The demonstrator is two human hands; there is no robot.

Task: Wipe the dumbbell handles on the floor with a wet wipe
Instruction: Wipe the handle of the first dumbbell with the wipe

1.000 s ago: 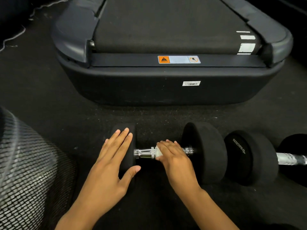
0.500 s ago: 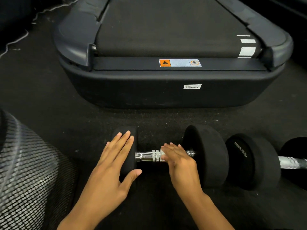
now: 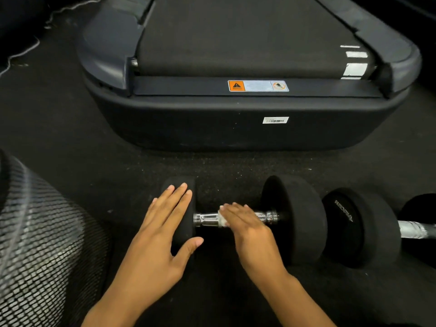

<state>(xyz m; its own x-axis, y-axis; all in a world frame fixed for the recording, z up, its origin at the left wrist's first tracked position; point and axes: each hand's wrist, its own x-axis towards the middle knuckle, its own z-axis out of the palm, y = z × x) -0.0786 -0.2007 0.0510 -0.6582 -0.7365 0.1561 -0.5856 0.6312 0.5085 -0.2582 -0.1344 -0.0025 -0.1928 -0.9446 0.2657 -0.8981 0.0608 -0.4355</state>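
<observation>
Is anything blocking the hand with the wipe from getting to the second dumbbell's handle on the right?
Yes: the near dumbbell's right weight and the second dumbbell's left weight stand between the right hand and the second handle.

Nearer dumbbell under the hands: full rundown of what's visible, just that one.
The black dumbbell with chrome handle lies on its side on the dark speckled floor, in front of the treadmill. Two thick round matte black heads, rubber-like, join a shiny ringed metal bar. The left hand rests flat, fingers straight, on the left head. The right hand presses a white wet wipe onto the bar's middle; bare chrome shows either side. Its right head sits close beside the second dumbbell's head; contact unclear.
</observation>
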